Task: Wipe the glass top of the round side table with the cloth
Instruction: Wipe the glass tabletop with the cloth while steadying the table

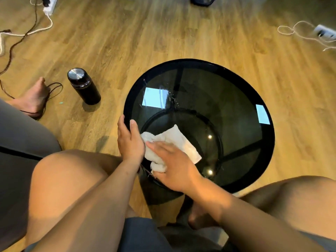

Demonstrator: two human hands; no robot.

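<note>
On my feed I see the left hand point(130, 140) curled round the table rim point(126, 110), thumb lying on top, forearm reaching in from lower left. The right hand point(171, 164) lies flat, fingers straight and slightly blurred, pressing the cloth point(181, 142), forearm entering from lower right

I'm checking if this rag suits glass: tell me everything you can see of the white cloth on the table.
The cloth is white, like cotton towelling. It is loosely folded, with a flat part spread away from the person and the near end bunched. It lies on the dark glass top near its left edge. The right hand presses flat on it; the left hand, gripping the rim, meets its left end.
</note>
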